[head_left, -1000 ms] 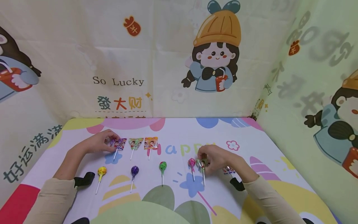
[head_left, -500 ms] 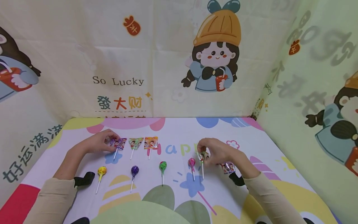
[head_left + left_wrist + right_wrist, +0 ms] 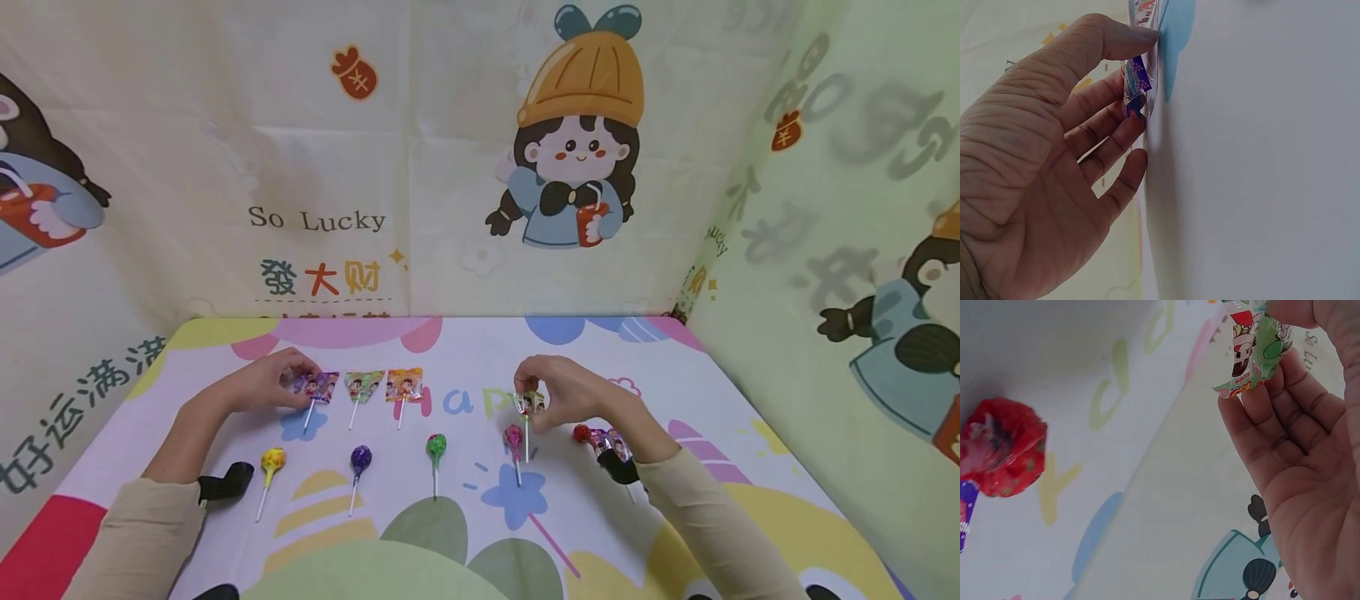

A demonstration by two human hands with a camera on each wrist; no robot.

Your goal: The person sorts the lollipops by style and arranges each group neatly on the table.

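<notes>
My left hand [image 3: 266, 383] pinches the edge of a purple-wrapped flat lollipop [image 3: 322, 386] at the back left of the table, thumb on one side and fingers behind the wrapper [image 3: 1137, 78] in the left wrist view. To its right lie a green-wrapped lollipop [image 3: 365, 384] and an orange-wrapped one [image 3: 405, 384] in a row. Right of centre, my right hand [image 3: 573, 396] holds another green-wrapped lollipop [image 3: 531, 403] between thumb and fingers, stick pointing down. Its printed wrapper [image 3: 1257, 350] shows at the fingertips in the right wrist view.
In front stand out round lollipops in a spaced row: yellow [image 3: 273, 459], dark purple [image 3: 361, 458], green [image 3: 437, 446] and pink [image 3: 513, 437]. A red lollipop [image 3: 581, 433] and purple-wrapped ones [image 3: 617, 444] lie partly hidden under my right wrist.
My right hand has moved up and left with the green-wrapped lollipop, uncovering the red lollipop beside the purple-wrapped ones. My left hand has stayed in place.
</notes>
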